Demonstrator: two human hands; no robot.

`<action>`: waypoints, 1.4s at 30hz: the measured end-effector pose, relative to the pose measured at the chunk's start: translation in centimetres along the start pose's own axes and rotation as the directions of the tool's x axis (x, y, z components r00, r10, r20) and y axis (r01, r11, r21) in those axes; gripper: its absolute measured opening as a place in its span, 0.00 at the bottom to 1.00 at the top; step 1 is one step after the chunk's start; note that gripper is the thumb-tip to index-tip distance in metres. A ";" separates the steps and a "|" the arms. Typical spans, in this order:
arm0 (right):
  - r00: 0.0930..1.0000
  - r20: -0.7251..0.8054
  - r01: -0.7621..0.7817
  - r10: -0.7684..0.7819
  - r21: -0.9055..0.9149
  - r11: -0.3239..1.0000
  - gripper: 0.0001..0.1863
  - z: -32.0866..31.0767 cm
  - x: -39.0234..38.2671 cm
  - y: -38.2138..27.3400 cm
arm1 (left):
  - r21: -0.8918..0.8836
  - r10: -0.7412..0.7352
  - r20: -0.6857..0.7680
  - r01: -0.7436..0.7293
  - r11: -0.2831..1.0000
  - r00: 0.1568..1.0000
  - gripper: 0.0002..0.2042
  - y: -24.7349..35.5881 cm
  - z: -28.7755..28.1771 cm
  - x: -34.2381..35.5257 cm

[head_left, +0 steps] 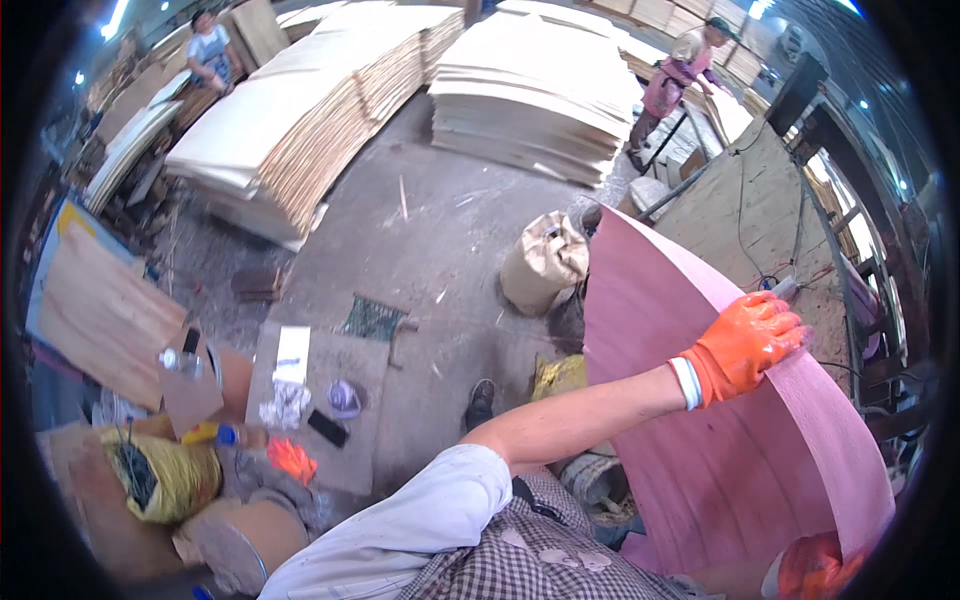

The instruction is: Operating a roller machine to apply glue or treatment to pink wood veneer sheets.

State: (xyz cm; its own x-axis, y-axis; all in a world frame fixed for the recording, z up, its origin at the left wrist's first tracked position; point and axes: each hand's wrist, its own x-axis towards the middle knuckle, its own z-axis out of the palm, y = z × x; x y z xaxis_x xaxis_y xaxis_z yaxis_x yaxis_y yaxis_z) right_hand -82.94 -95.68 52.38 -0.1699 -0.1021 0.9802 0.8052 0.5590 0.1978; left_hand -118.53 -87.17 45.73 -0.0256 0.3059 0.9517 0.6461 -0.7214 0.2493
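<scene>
A large pink-stained wood veneer sheet (pixel 690 360) hangs bowed at my right side, its far edge curling over. My left hand (pixel 748 345), in a wet-looking orange rubber glove, reaches across my body and grips the sheet at its upper edge. Lower down, near the bottom right, my right hand (pixel 818 568) in a matching orange glove holds the sheet by its near end. Part of that hand is hidden by the veneer. A worn wooden board surface (pixel 750 195) lies beyond the sheet, with thin cables on it.
Tall stacks of pale veneer (pixel 540 80) stand ahead. A wrapped drum (pixel 545 262) is on the floor, close to the sheet. To the left, a low table (pixel 360 430) carries a phone (pixel 327 428) and an orange glove (pixel 291 459). One person (pixel 680 75) works far right; another (pixel 211 52) is far left.
</scene>
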 end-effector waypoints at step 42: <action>0.979 -0.026 0.186 -0.203 0.529 0.828 0.33 100.6 20.1 -37.5 | 0.285 -0.390 0.353 0.299 0.911 0.850 0.35 -97.5 -36.8 4.9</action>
State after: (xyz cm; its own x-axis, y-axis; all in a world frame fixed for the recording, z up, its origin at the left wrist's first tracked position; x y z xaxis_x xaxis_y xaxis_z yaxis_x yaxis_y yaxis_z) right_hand -173.71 -35.91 63.38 -0.3149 -0.2351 0.9195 0.3345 0.8792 0.3393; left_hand -209.74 -38.22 32.72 -0.0042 0.7609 0.6488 0.7982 -0.3883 0.4605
